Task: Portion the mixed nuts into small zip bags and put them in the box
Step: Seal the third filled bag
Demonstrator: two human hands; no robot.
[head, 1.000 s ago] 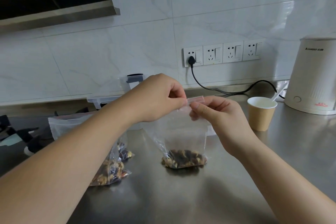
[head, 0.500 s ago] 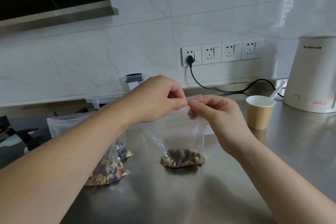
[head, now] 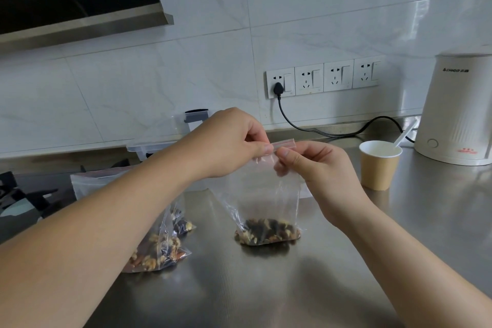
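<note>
Brushed steel counter [head: 266, 287] under white marble tiles. Upright there: small clear zip bag [head: 266, 194], mixed nuts [head: 267, 231] at bottom. Left hand [head: 229, 144] and right hand [head: 316, 168] fingers pinched on its red-striped seal.

I take the small zip bag [head: 266, 194] as my landmark: it stands upright on the steel counter [head: 266, 287], nuts [head: 267, 231] in its bottom. My left hand [head: 229, 144] and right hand [head: 316, 168] meet at its top edge, one on each side. Left of it, partly under my left forearm, lies the big nut bag [head: 157, 247]. Behind that sits a plastic box [head: 151, 148]. Right of the landmark stands a paper cup [head: 378, 168], with a kettle [head: 458, 112] further right. Behind it, on the wall, is the socket strip [head: 323, 78].
</note>
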